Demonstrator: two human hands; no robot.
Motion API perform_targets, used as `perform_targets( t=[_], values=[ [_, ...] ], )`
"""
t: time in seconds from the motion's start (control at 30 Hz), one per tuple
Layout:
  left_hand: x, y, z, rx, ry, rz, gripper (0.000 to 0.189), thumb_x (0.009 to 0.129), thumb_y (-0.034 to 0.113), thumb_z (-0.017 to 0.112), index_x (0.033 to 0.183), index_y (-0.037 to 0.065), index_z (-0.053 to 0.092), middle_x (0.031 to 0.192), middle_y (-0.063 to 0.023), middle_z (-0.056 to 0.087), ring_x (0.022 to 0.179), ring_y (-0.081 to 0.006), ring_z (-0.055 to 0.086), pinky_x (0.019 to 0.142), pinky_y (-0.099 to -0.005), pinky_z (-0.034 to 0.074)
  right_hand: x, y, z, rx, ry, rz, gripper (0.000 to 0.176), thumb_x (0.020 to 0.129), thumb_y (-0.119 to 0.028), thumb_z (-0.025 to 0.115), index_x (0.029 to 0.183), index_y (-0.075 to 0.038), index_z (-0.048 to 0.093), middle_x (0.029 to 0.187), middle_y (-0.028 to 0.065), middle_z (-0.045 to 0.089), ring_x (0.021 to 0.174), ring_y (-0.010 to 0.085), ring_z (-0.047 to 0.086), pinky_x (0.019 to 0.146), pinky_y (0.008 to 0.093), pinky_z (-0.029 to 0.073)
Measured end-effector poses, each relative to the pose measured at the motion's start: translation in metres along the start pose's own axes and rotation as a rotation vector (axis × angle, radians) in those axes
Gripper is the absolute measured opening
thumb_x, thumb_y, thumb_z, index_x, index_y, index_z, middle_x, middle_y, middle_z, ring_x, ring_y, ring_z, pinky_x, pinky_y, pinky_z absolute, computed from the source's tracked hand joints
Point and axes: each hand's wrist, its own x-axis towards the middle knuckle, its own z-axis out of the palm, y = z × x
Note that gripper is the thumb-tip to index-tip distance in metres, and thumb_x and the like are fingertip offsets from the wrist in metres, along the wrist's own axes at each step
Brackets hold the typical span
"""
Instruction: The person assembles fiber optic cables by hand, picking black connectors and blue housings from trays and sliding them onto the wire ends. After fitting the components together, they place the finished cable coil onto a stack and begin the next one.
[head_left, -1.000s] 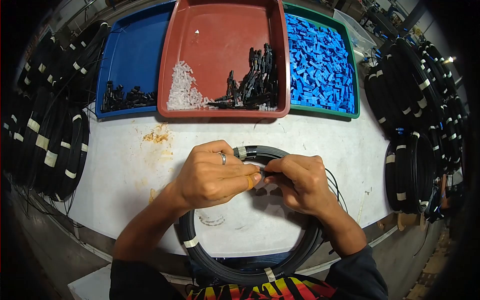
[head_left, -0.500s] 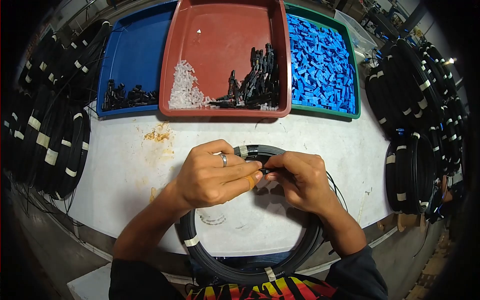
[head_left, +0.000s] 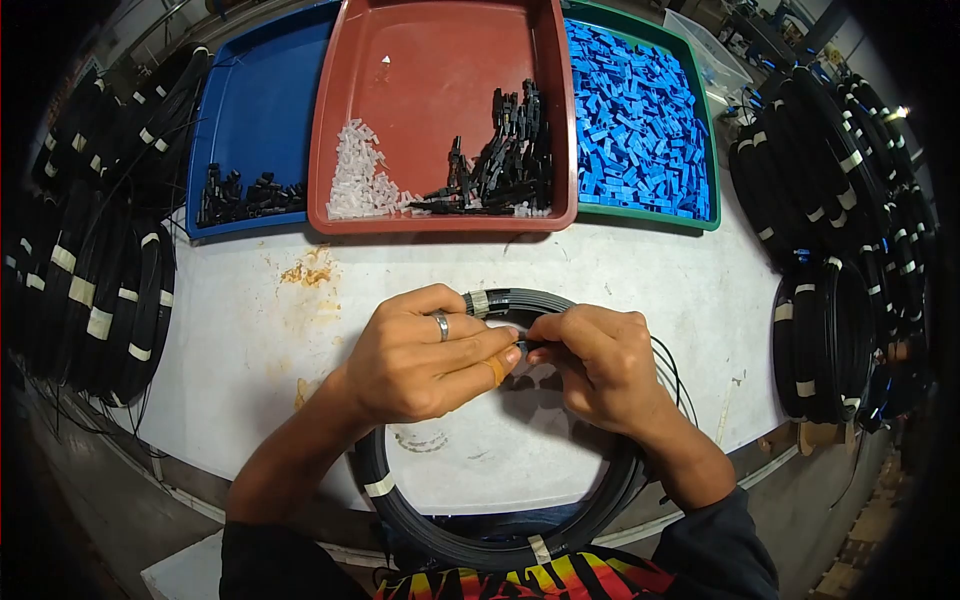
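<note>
The white counter [head_left: 230, 340] bears part of a taped black cable coil [head_left: 373, 455]; over its opening, the left hand [head_left: 425, 355] and right hand [head_left: 603, 368] nearly meet, pinching a small dark piece [head_left: 522, 345] between them, mostly hidden.

Behind, on the tabletop [head_left: 235, 345]: left tray [head_left: 268, 95], middle tray [head_left: 440, 65], right tray [head_left: 650, 219], side by side, small parts [head_left: 640, 130] in each. Before them, a cable coil [head_left: 455, 540], jutting past the near edge. To the left, bundled coils [head_left: 85, 320]; to the right, more coils [head_left: 825, 345].
</note>
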Motion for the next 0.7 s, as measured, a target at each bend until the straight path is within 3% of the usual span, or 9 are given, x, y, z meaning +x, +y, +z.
perform_targets(
  t=[0.23, 0.33, 0.47, 0.57, 0.63, 0.7],
  values=[
    [-0.001, 0.006, -0.002, 0.156, -0.032, 0.118, 0.006, 0.076, 0.003, 0.079, 0.076, 0.003, 0.073, 0.089, -0.01, 0.077, 0.077, -0.0148, 0.072, 0.058, -0.0257, 0.047, 0.001, -0.002, -0.002, 0.11, -0.037, 0.093, 0.022, 0.072, 0.011, 0.074, 0.09, 0.002, 0.067, 0.073, 0.0119, 0.066, 0.062, 0.028, 0.066, 0.055, 0.0353, 0.049],
    [-0.002, 0.009, -0.002, 0.232, -0.039, 0.16, 0.006, 0.076, 0.002, 0.079, 0.075, 0.002, 0.073, 0.09, -0.0109, 0.077, 0.076, -0.0155, 0.071, 0.059, -0.0257, 0.047, 0.0, 0.0, -0.003, 0.136, -0.067, 0.122, 0.023, 0.072, 0.007, 0.073, 0.093, -0.001, 0.068, 0.079, 0.0146, 0.07, 0.069, 0.0318, 0.07, 0.061, 0.0378, 0.055],
    [-0.002, 0.01, -0.003, 0.261, -0.025, 0.172, 0.005, 0.076, 0.0, 0.078, 0.075, 0.001, 0.073, 0.093, -0.0114, 0.077, 0.077, -0.0151, 0.071, 0.058, -0.0256, 0.047, 0.0, 0.0, -0.003, 0.16, -0.074, 0.134, 0.023, 0.072, 0.007, 0.073, 0.093, -0.001, 0.068, 0.081, 0.0154, 0.07, 0.071, 0.0322, 0.071, 0.063, 0.0381, 0.056],
    [0.002, 0.003, -0.008, 0.135, -0.052, 0.089, 0.008, 0.074, 0.0, 0.081, 0.075, 0.002, 0.074, 0.089, -0.009, 0.077, 0.072, -0.0142, 0.071, 0.058, -0.0258, 0.046, 0.001, 0.001, 0.0, 0.159, -0.033, 0.102, 0.024, 0.072, 0.007, 0.074, 0.094, -0.001, 0.068, 0.081, 0.0149, 0.07, 0.07, 0.0322, 0.07, 0.062, 0.0384, 0.055],
    [0.0, -0.002, -0.005, -0.104, 0.012, -0.121, 0.012, 0.072, 0.001, 0.085, 0.075, 0.004, 0.074, 0.082, -0.0065, 0.077, 0.065, -0.0141, 0.069, 0.059, -0.0265, 0.046, 0.004, -0.001, 0.001, 0.069, 0.028, 0.018, 0.022, 0.075, 0.006, 0.078, 0.094, 0.0, 0.069, 0.072, 0.0101, 0.066, 0.059, 0.0232, 0.065, 0.053, 0.032, 0.049],
    [0.0, -0.002, -0.004, -0.168, 0.036, -0.189, 0.016, 0.07, 0.003, 0.088, 0.074, 0.006, 0.073, 0.076, -0.0054, 0.076, 0.06, -0.0146, 0.068, 0.06, -0.0271, 0.046, 0.003, -0.002, 0.0, 0.014, 0.035, -0.029, 0.023, 0.074, 0.006, 0.076, 0.095, -0.001, 0.068, 0.073, 0.0095, 0.067, 0.06, 0.0242, 0.065, 0.053, 0.0338, 0.05]
  ],
)
